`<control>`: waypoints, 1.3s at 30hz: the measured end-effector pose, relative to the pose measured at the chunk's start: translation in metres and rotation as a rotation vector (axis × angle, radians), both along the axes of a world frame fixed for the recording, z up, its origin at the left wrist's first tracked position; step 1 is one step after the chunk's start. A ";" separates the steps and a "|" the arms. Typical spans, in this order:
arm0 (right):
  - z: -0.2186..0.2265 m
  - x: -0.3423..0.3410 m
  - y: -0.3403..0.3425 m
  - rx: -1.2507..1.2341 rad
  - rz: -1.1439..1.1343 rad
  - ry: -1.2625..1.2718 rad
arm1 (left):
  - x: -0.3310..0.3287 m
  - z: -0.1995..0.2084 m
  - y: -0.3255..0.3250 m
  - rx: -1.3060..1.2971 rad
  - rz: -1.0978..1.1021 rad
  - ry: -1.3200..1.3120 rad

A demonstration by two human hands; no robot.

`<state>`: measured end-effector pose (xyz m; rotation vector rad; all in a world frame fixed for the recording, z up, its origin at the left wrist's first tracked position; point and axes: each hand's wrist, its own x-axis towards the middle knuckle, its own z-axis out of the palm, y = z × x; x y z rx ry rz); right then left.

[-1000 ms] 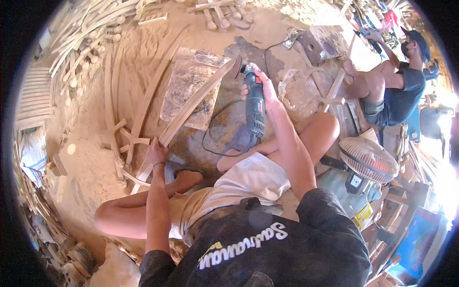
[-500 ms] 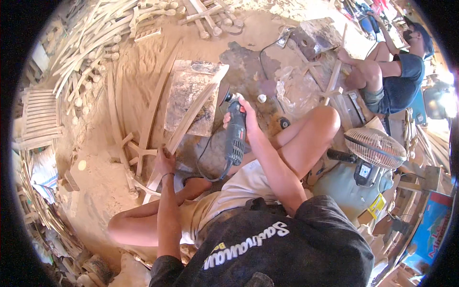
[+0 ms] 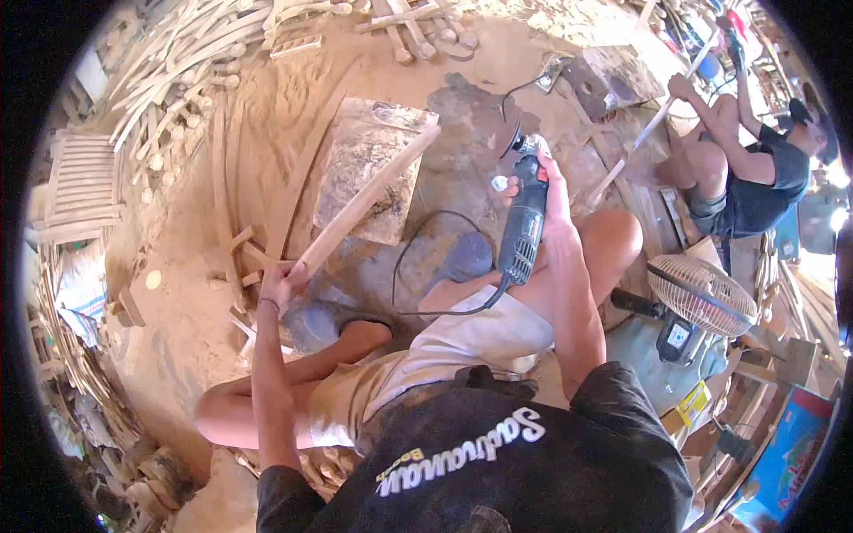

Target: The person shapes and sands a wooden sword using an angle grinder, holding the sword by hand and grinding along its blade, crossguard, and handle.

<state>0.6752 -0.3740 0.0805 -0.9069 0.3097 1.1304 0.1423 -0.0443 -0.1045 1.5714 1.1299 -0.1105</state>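
Note:
My left hand [image 3: 283, 282] is closed round the near end of a long flat wooden slat [image 3: 364, 201]. The slat slants away to the right, its far part lying over a worn, stained board [image 3: 343, 151] on the floor. My right hand [image 3: 553, 188] grips the head end of a dark angle grinder [image 3: 522, 224], held over my right leg. Its round disc [image 3: 507, 139] points away from me and is apart from the slat. The grinder's black cord [image 3: 397, 258] loops between my legs.
Curved wooden pieces [image 3: 178, 98] are heaped at the far left beside a slatted wooden panel [image 3: 84, 178]. Jointed wooden pieces [image 3: 244, 253] lie on the dusty floor. A caged fan [image 3: 702, 295] stands at right. A co-worker [image 3: 755, 169] sits at far right, holding a long wooden piece.
My right hand has carried the grinder right and away from the slat. My left hand has shifted slightly left and away from my body with the slat. The co-worker's arms have moved.

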 end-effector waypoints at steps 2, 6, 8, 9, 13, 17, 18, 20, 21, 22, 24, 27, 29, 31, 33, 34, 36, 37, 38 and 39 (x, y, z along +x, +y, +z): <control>-0.001 0.004 -0.001 0.037 -0.015 0.027 | 0.011 -0.013 -0.006 0.066 0.014 0.026; -0.006 0.004 0.001 0.067 -0.036 0.047 | 0.037 -0.015 -0.010 -0.156 0.009 -0.156; -0.001 0.000 0.004 0.030 -0.001 -0.064 | 0.034 -0.011 -0.007 -0.159 0.012 -0.161; -0.002 -0.001 0.005 0.032 0.001 -0.061 | 0.033 -0.011 -0.006 -0.157 0.014 -0.159; -0.006 0.002 0.011 -0.011 0.016 -0.055 | 0.037 -0.012 -0.003 -0.130 -0.019 -0.126; -0.011 -0.002 0.026 0.030 0.043 0.051 | 0.033 -0.012 -0.002 0.058 -0.095 0.013; -0.013 -0.005 0.030 0.031 0.046 0.052 | 0.032 -0.010 -0.003 0.059 -0.092 0.014; -0.020 -0.009 0.035 0.020 0.086 0.064 | 0.035 -0.009 -0.005 0.116 -0.067 0.040; -0.025 -0.010 0.040 0.019 0.111 0.125 | 0.035 -0.007 -0.008 0.117 -0.067 0.040; -0.030 -0.010 0.041 0.017 0.107 0.122 | 0.038 -0.006 -0.014 0.165 -0.055 0.013; -0.039 -0.010 0.045 -0.015 0.167 0.028 | 0.047 -0.005 -0.023 0.211 -0.048 -0.017; -0.041 -0.020 0.061 -0.074 0.186 -0.018 | 0.047 0.000 -0.031 0.289 -0.047 0.052; -0.050 -0.016 0.062 -0.037 0.199 -0.012 | 0.055 0.006 -0.028 0.319 -0.145 0.149; -0.057 -0.020 0.063 0.015 0.183 0.045 | 0.052 0.005 -0.022 0.310 -0.135 0.144; -0.060 -0.026 0.068 0.066 0.169 0.104 | 0.042 0.002 -0.015 0.300 -0.122 0.141; -0.061 -0.029 0.071 0.068 0.149 0.126 | 0.044 0.001 -0.014 0.199 -0.079 0.076; -0.065 -0.034 0.077 0.069 0.129 0.150 | 0.047 0.000 -0.013 0.096 -0.037 0.013; -0.066 -0.035 0.080 0.090 0.117 0.109 | 0.051 0.000 -0.011 0.152 -0.080 0.012; -0.067 -0.036 0.083 0.110 0.106 0.068 | 0.055 0.001 -0.011 0.209 -0.123 0.011; -0.068 -0.037 0.083 0.107 0.102 0.063 | 0.062 -0.001 -0.014 0.206 -0.127 0.005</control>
